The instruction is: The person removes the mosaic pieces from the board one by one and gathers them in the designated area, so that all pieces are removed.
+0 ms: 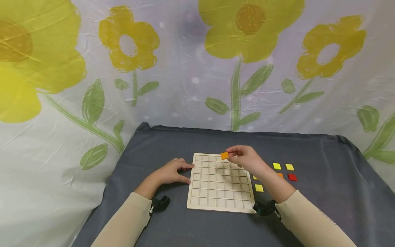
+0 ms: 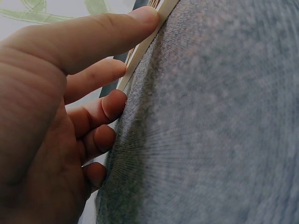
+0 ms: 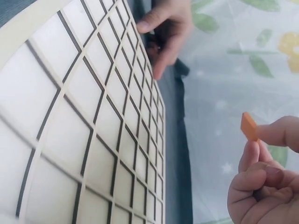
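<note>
A wooden grid board with rows of square cells lies on the dark cloth. My left hand touches the board's left edge with its thumb and index finger; in the left wrist view the thumb rests against the rim and the other fingers bend loosely. Above the board's far edge, my right hand pinches an orange square tile between thumb and fingertips. The right wrist view shows the orange tile held up apart from the grid, its thin edge visible. All the cells I can see are bare.
Right of the board lie several loose tiles, among them a yellow tile, another yellow tile and a red tile. My right forearm partly covers an orange tile. A flower-printed curtain hangs behind the table.
</note>
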Tool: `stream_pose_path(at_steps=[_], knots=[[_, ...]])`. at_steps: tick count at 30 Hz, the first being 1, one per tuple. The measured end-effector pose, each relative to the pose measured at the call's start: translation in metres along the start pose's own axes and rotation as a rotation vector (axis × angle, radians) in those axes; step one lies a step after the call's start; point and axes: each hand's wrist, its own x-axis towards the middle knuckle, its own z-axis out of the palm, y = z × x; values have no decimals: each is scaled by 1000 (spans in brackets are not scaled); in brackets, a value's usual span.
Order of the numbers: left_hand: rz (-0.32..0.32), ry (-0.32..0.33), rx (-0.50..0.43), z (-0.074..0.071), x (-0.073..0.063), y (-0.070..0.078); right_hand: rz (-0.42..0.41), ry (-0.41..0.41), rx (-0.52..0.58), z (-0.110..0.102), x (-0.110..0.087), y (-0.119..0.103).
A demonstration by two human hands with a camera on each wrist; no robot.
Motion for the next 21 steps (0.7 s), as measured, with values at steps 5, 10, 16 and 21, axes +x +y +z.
stream_pose_path(at_steps=[5, 10, 16, 21], knots=[[-3, 6, 0, 1, 1, -2, 12, 10, 0, -12, -10, 0], [-10, 4, -4, 1, 1, -2, 17, 22, -4, -19, -19, 0], [-5, 6, -12, 0, 0, 0, 22, 35, -19, -32, -35, -1], [-6, 7, -7, -1, -1, 1, 44, 55, -2, -45, -45, 2]])
